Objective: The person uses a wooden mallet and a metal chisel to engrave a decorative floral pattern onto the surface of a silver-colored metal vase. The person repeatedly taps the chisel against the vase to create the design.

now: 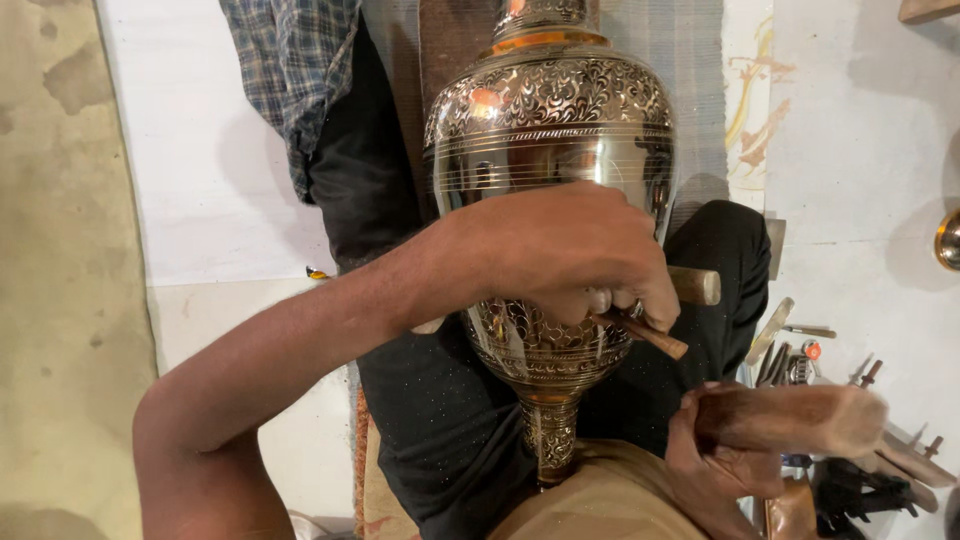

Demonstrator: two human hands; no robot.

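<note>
A large engraved metal vase (550, 120), silver and copper in colour with floral patterns, lies across a lap in black trousers (372, 190). My left hand (560, 250) rests on the vase's belly, closed around a thin metal chisel (655, 337) whose tip meets the lower engraved band. At the lower right my right hand (715, 465) grips a blurred wooden mallet (800, 420), held a little below and to the right of the chisel's end. A short wooden piece (696, 286) sticks out behind my left hand.
Several small hand tools (800, 355) lie scattered on the pale floor at the right. A round brass object (950, 240) shows at the right edge. A plaid shirt (295, 70) hangs at the top left, over a white sheet (200, 180).
</note>
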